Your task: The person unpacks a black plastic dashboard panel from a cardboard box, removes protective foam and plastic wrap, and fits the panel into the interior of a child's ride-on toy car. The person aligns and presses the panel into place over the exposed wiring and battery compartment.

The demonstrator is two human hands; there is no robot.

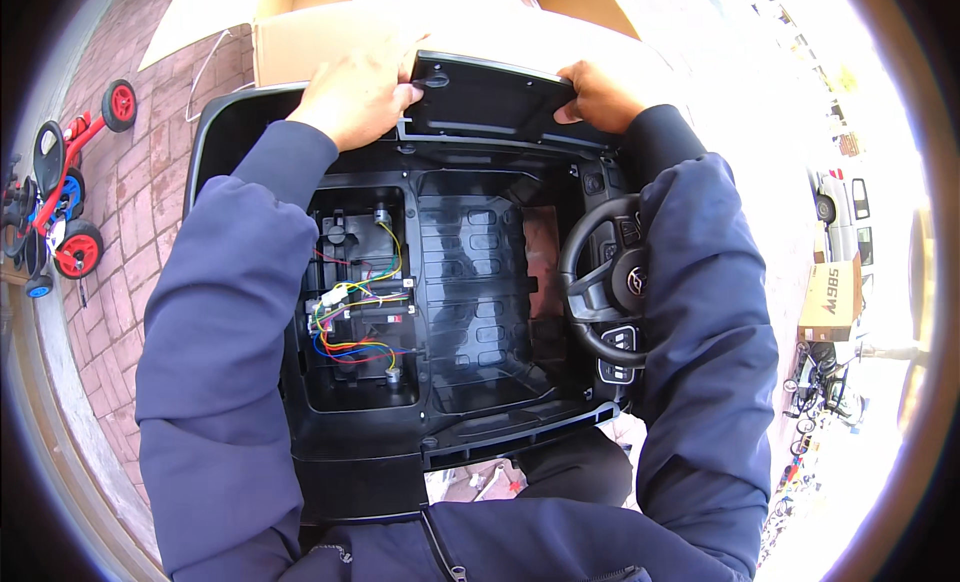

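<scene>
A black plastic ride-on toy car body (360, 432) lies in front of me. At its far side both my hands grip a black door panel (490, 100), which stands along the side opening. My left hand (360, 97) closes on the panel's left end, thumb on its inner face. The right end is pinched by my right hand (605, 97), thumb on the inside, fingers behind it. A steering wheel (585, 272) sits near my right forearm. Coloured wires (365, 292) with a white connector run through the open compartment at the left of the body.
Beyond the panel stands an open cardboard box (560, 40). A red and blue ride-on toy (75, 207) is on the brick paving (125, 312) at the left. To the far right are a cardboard carton (828, 294), a vehicle (845, 207) and several small wheeled toys (825, 377).
</scene>
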